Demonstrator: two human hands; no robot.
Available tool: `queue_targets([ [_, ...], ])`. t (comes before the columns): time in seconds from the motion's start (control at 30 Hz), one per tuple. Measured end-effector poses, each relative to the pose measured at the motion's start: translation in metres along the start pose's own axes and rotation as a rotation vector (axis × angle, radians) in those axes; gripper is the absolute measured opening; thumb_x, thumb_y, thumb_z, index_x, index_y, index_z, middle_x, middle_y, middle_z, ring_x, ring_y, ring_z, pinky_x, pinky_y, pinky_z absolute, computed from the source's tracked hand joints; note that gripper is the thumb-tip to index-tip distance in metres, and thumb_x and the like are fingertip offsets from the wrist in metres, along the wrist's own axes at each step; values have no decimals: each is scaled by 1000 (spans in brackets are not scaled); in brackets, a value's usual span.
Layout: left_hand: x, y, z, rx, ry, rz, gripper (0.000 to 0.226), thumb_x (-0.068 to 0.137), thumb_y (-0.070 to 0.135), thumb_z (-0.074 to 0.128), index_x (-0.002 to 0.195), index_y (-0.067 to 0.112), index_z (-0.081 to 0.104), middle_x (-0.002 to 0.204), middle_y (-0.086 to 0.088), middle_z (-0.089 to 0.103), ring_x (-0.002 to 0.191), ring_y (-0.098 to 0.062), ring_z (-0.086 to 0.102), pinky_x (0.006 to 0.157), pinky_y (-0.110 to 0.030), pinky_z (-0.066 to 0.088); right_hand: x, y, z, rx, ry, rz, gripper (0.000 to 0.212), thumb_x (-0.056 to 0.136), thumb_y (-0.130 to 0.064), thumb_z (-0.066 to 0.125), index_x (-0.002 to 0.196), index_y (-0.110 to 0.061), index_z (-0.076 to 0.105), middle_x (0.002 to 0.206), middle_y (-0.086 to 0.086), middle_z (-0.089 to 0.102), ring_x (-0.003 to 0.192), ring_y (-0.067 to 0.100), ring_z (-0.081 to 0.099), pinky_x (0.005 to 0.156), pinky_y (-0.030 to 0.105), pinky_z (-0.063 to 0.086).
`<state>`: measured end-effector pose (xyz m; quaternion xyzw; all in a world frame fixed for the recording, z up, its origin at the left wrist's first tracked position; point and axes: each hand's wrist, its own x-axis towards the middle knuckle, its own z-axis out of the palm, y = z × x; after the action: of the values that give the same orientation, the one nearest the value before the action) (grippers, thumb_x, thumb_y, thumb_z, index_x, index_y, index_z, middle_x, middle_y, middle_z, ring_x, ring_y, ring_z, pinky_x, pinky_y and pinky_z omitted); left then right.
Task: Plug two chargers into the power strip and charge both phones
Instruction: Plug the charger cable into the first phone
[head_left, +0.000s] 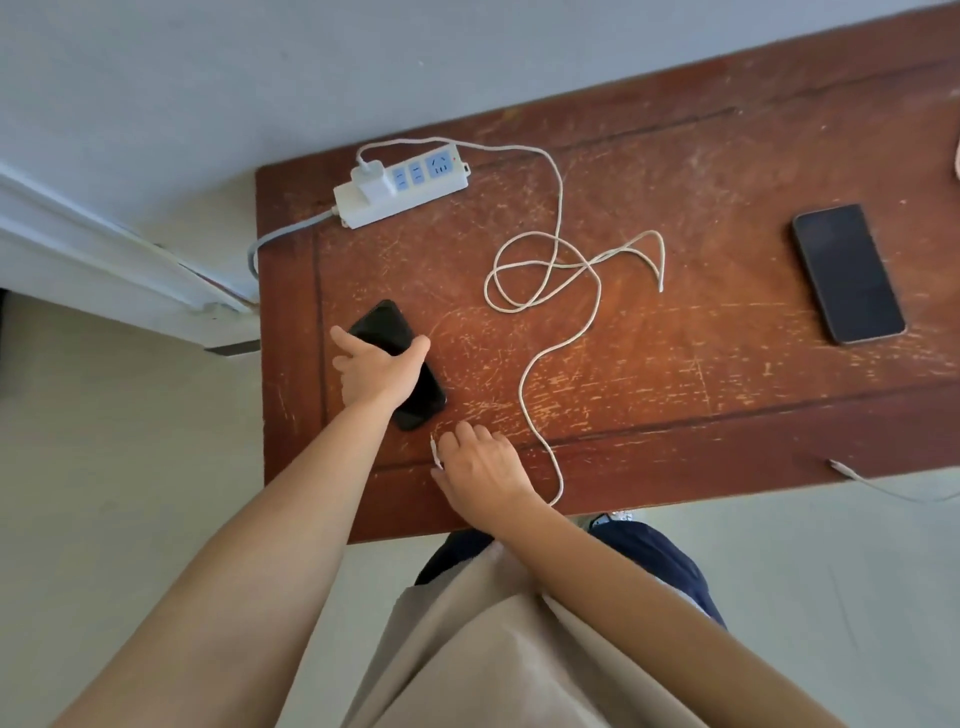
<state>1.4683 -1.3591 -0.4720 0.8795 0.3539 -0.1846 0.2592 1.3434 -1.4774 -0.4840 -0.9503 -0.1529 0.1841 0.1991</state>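
Observation:
A white power strip (410, 195) lies at the table's far left with one white charger (370, 179) plugged into it. Its white cable (558, 218) loops across the table and runs down to my right hand (485, 467), which pinches the cable's plug end (435, 451) just below a black phone (384, 325). My left hand (379, 369) grips that phone from above, thumb and fingers on its sides. A second dark phone (847, 273) lies flat at the right, untouched.
The scratched red-brown table (675, 364) stands against a grey wall. Another white cable end (844, 467) lies at the table's front right edge and hangs off. The strip's grey cord (275, 239) drops off the left edge.

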Motion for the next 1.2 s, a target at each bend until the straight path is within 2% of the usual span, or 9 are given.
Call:
queue_targets([
  [0.17,-5,-25,-45,-649,-287,-245,96,69,57,70,147,16,34,139,-15,52,118,-33,57,95,-47,52,14,-2,-12,31,39,117,23,103,-28,45,112,-9,56,109,11,63,98,30,63,78,41,52],
  [0.27,-18,-32,-75,-1143,-464,-283,70,61,50,79,119,15,60,103,-10,63,86,-27,70,67,-43,62,26,6,-37,241,93,238,20,104,-30,45,107,-12,53,100,8,67,86,28,66,67,38,49],
  [0.43,-41,-15,-97,-1624,-651,-222,63,60,36,89,107,6,60,87,-13,61,85,-33,66,86,-63,57,30,23,-94,539,256,249,12,105,-31,47,105,-19,49,73,-2,64,61,18,61,55,35,47],
  [0.6,-69,21,-106,-1626,-749,45,51,69,35,91,111,11,75,101,-12,70,82,-22,72,60,-32,62,18,39,-148,819,441,288,6,103,-32,51,99,-30,54,78,-3,72,68,10,68,59,22,52],
  [0.7,-78,38,-103,-1544,-726,217,58,89,57,66,134,21,65,126,-11,68,98,-22,71,73,-34,60,1,41,-170,1024,531,302,5,103,-32,53,99,-30,56,76,-5,72,65,3,67,55,11,49],
  [0.8,-81,48,-100,-1598,-774,192,69,89,70,52,133,19,67,136,-10,67,109,-24,72,82,-36,59,-13,41,-181,1247,539,315,13,103,-33,54,102,-21,59,64,-8,67,58,5,63,52,16,52],
  [0.93,-88,56,-96,-1817,-896,175,76,85,69,61,134,12,65,137,-13,66,119,-29,67,92,-44,56,-26,41,-189,1426,539,299,23,103,-37,51,95,-17,59,59,-7,55,57,10,57,53,18,51],
  [1.07,-94,62,-102,-1934,-1066,235,84,80,74,64,138,13,61,150,-20,52,139,-42,48,115,-63,35,-30,36,-193,1470,531,249,25,104,-39,50,90,-25,65,60,-6,48,56,10,52,54,18,49],
  [1.2,-99,71,-106,-1964,-943,158,88,86,82,41,143,15,53,143,-26,57,129,-47,56,103,-65,46,-31,28,-195,1494,521,211,29,104,-37,49,90,-32,74,60,-5,47,57,10,52,59,23,49],
])
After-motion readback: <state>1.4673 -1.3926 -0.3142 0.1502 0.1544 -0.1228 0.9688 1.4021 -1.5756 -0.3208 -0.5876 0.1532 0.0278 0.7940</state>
